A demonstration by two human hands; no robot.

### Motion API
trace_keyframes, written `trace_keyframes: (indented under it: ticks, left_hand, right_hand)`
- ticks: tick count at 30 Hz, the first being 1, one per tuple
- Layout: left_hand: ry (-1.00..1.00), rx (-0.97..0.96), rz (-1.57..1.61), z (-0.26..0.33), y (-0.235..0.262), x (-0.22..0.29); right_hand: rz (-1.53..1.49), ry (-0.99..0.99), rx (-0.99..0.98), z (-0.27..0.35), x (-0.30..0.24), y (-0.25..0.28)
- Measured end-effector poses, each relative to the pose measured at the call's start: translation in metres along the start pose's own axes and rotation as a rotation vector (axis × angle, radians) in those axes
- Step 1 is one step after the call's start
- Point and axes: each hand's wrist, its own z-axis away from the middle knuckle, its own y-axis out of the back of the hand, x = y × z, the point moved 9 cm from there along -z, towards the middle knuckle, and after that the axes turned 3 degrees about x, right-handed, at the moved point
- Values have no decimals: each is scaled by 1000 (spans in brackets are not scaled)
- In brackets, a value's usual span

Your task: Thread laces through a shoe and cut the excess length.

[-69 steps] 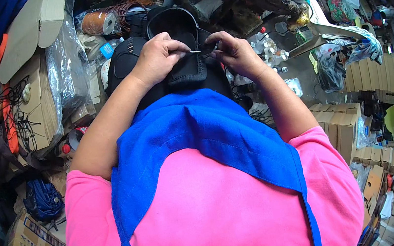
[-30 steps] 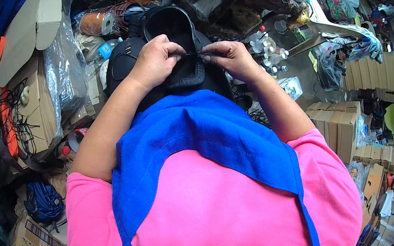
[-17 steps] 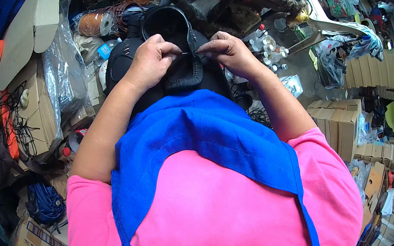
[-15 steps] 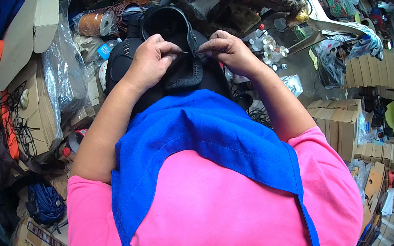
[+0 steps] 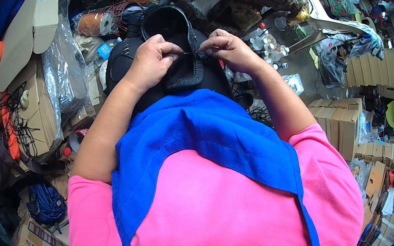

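A black shoe upper [image 5: 174,46] with a padded collar and a stitched tongue lies on my lap above a blue apron [image 5: 204,137]. My left hand [image 5: 151,61] pinches the upper near its tongue, fingers closed on the material. My right hand [image 5: 224,49] pinches the opposite edge, and a thin dark thread or lace runs between the two hands' fingertips. Both forearms reach up from my pink sleeves.
Cardboard boxes [image 5: 25,31] and plastic-wrapped stock [image 5: 64,76] stand at the left. A spool of brown cord [image 5: 92,23] sits behind the shoe. Small bottles [image 5: 267,51] and stacked brown boxes [image 5: 341,124] crowd the right. A dark blue bag [image 5: 46,205] lies low left.
Both hands have closed in toward each other on the shoe upper's top edge; the upper has shifted slightly. Otherwise the scene is unchanged.
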Motion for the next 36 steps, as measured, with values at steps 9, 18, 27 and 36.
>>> trace_keyframes:
  ticks: [9, 18, 27, 36]
  left_hand:
    - [-10, -13, -8, 1, -2, 1]
    - [44, -34, 61, -2, -7, -3]
    - [82, -7, 236, -8, -20, -1]
    - [-164, 70, -137, 9, 8, 27]
  right_hand:
    - [-39, -20, -42, 2, -1, -2]
    - [-492, -244, -65, 6, 22, -13]
    - [-466, -189, -46, -3, 14, -15]
    - [-325, -171, -120, -7, 11, -13]
